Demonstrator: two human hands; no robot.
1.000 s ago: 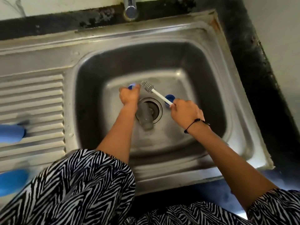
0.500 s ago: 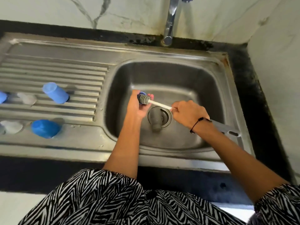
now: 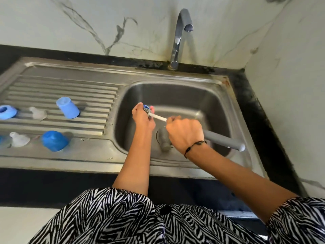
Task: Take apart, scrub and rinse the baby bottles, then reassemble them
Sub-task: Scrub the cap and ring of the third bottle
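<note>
Over the sink basin (image 3: 219, 110), the left hand (image 3: 143, 118) grips a small blue bottle part (image 3: 146, 107) (mostly hidden) while the right hand (image 3: 184, 133) holds the brush (image 3: 158, 117), its long axis running leftward into that part.

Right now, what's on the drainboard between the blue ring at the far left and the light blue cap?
In the head view, one clear silicone teat lies between the blue ring and the light blue cap.
</note>
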